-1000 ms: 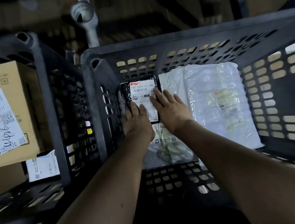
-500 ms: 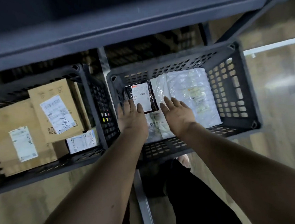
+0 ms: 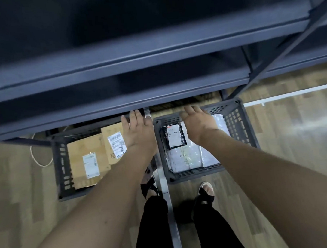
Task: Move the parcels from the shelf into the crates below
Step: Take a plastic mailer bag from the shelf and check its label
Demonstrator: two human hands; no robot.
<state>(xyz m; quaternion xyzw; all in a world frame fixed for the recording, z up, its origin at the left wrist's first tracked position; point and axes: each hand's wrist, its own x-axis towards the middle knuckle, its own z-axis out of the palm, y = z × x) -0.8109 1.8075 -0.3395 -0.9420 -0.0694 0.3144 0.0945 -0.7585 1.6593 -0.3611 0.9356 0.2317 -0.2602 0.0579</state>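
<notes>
Black poly parcel [image 3: 174, 135] lies in right crate [image 3: 238, 121], likely light, soft, slippery; pinch by edges. Left hand [image 3: 139, 133], right hand [image 3: 197, 124] empty, fingers relaxed, above crates.

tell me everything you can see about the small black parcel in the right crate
The black parcel is a small, flat, speckled dark pouch, apparently plastic, with a white shipping label covering most of its top and a red strip at the label's far edge. It lies flat, long side pointing away, at the right crate's far left, on white plastic parcels. Neither hand touches it.
</notes>
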